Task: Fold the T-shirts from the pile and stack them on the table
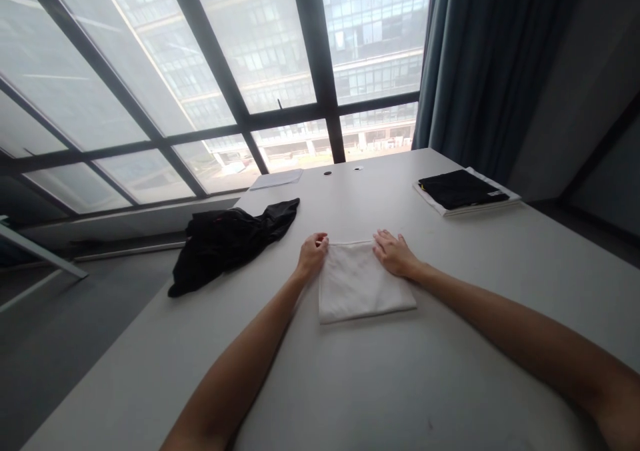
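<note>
A white cloth garment (363, 288), folded into a flat rectangle, lies on the white table in front of me. At its far left corner is my left hand (314, 252), fingers curled and pinching the cloth's edge. My right hand (394, 254) rests on the far right corner with its fingers stretched out flat over the fabric. The cloth's near edge lies straight on the tabletop, and slight wrinkles show across its upper surface. What kind of garment it is cannot be made out while folded.
A crumpled black garment (227, 241) lies at the table's left edge. Folded black clothing (460, 188) sits on folded white cloth (513, 198) at the right. White papers (277, 179) lie at the far left of the table (360, 384). A dark curtain (480, 71) hangs beside the windows.
</note>
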A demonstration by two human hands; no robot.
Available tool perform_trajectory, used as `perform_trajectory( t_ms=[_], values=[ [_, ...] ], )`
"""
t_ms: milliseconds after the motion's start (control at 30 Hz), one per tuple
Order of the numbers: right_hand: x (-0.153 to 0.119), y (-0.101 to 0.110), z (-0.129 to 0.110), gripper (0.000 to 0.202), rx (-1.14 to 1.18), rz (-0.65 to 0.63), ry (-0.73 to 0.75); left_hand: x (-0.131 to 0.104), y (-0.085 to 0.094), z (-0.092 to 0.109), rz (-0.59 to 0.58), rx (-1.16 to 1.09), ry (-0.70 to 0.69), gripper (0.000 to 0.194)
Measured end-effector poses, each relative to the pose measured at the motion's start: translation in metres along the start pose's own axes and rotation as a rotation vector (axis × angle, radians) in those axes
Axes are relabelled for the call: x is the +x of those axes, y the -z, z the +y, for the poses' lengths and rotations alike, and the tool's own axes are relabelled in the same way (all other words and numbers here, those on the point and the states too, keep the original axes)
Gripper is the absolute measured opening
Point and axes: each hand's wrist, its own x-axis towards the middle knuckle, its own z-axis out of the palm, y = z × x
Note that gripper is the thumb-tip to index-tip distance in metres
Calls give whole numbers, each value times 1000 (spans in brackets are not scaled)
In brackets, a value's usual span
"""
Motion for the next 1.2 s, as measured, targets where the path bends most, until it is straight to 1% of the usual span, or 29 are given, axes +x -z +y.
perform_trajectory(
  t_ms=[67,133,167,300,400,467,533,600,633,667,700,733,767,800,833,867,933,1000,1100,1200],
  values=[
    [2,-2,9,48,50,84,-46,-1,6,-4,-37,17,-25,29],
    [2,0,14,42,65,189,-66,-3,8,-7,-63,44,-62,29],
    [2,1,16,38,60,216,-77,-3,9,-8,-70,67,-80,29],
    [4,1,22,21,48,192,-136,-3,6,-7,-77,153,-103,28],
    [10,-2,27,16,76,195,-145,-3,6,-3,-91,185,-93,27],
    [12,-2,27,16,87,202,-145,-5,8,-1,-104,210,-82,25],
    [12,2,24,19,87,235,-141,-7,12,1,-115,246,-63,21],
    [7,8,16,24,76,286,-116,-9,19,4,-116,289,-30,18],
    [2,11,9,26,67,297,-89,-11,22,7,-98,312,-23,18],
    [-3,12,2,28,58,286,-49,-13,25,10,-70,335,-41,19],
    [-8,12,-6,30,50,253,2,-15,26,14,-42,355,-89,22],
    [-14,10,-14,32,43,209,60,-18,26,18,-25,368,-168,26],
    [-20,7,-22,34,34,165,121,-22,24,22,-32,378,-269,30],
    [-25,3,-29,36,21,126,175,-27,20,25,-66,390,-375,34],
    [-29,-1,-34,39,3,91,217,-31,15,28,-126,409,-464,38],
    [-32,-6,-37,44,-18,58,242,-36,9,30,-197,436,-519,41],
    [-35,-13,-40,56,-52,-11,250,-43,-1,33,-317,517,-542,49],
    [-35,-16,-39,62,-65,-67,236,-47,-8,33,-380,578,-509,53],
    [-33,-15,-37,64,-65,-81,232,-48,-9,33,-380,588,-485,52],
    [-32,-12,-36,64,-63,-83,240,-46,-3,37,-361,563,-470,50]
  ],
)
